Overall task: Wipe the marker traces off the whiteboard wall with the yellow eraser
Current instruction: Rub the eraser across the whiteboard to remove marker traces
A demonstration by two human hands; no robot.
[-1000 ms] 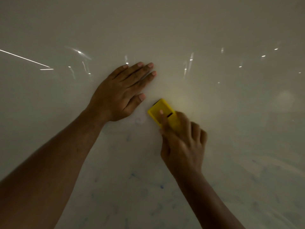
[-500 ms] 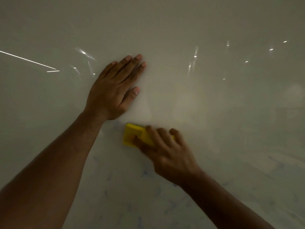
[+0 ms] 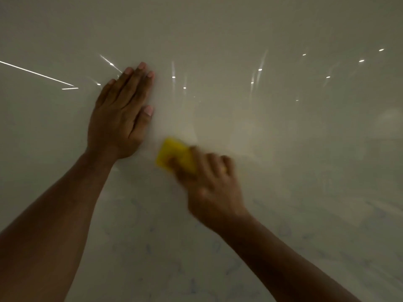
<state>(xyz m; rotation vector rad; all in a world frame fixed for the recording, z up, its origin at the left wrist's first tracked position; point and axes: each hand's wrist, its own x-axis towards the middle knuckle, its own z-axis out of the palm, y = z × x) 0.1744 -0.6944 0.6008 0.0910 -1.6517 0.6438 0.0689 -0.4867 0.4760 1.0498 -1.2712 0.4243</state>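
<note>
Here right hand point(image 3: 209, 184), blurred, seemingly presses yellow eraser point(image 3: 174, 154) against whiteboard wall point(image 3: 283, 127).

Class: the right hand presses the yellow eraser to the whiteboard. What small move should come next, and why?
Probably sweep the yellow eraser downward: the right hand holds it above faint bluish marker traces on the whiteboard wall, while the wall above looks clean. The left hand lies flat, bracing.
</note>
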